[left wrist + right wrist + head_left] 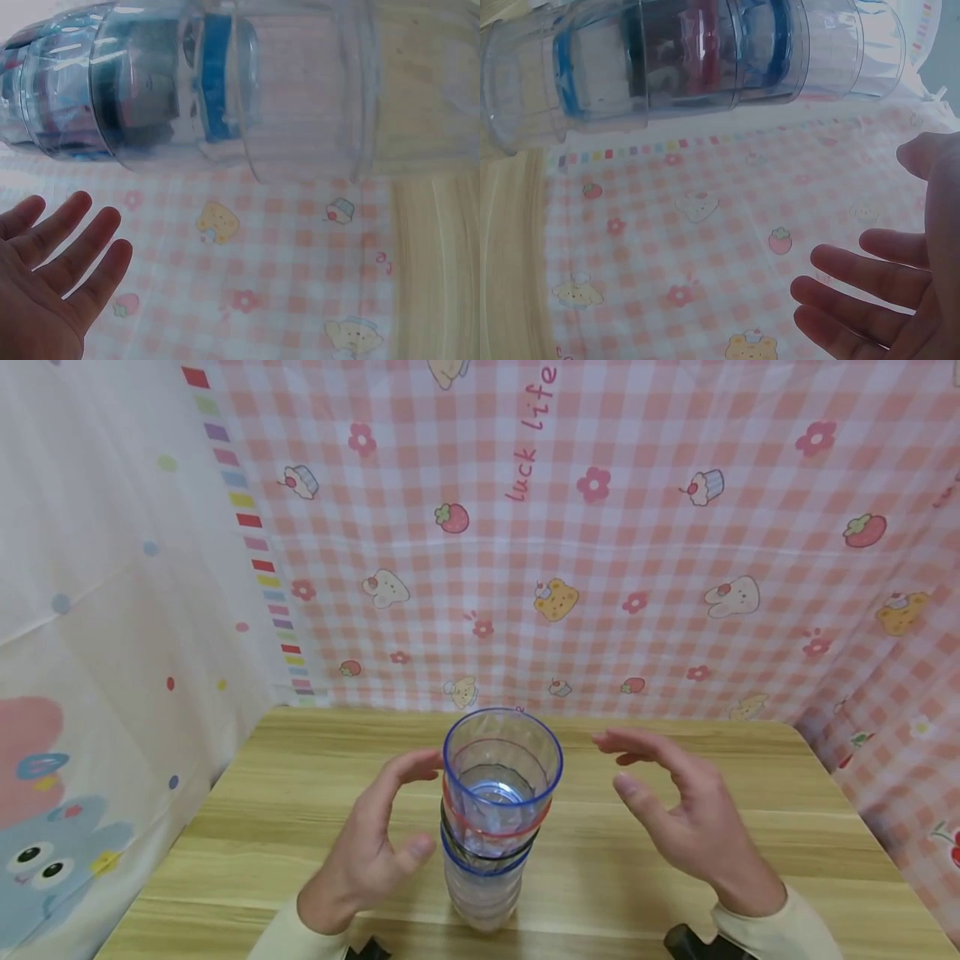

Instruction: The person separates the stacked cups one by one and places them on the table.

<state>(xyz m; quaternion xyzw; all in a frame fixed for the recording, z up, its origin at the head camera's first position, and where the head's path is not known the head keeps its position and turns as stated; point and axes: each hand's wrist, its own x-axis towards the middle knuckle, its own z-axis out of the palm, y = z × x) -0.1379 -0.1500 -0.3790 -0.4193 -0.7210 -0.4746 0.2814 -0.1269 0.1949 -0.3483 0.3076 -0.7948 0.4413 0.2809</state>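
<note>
A tall stack of clear plastic cups (483,893) stands upright on the table, its rims coloured blue, red and black. The top cup (502,756) has a blue rim and its mouth faces up. Left of the stack is my left hand (375,843), fingers spread in a loose curve, index fingertip right at the top cup's side in the head view. To the right, my right hand (693,822) hovers apart from the stack, thumb and fingers parted, holding nothing. Both wrist views show the nested cups (300,97) (682,60) lying across the upper part, with a gap to each hand (37,292) (900,300).
The wood-grain table (300,793) runs back to a pink checked cloth (637,543) hung behind it. A white cloth (120,527) with cartoon prints hangs at the left, and more checked cloth at the right. Dark straps (705,943) sit at both wrists.
</note>
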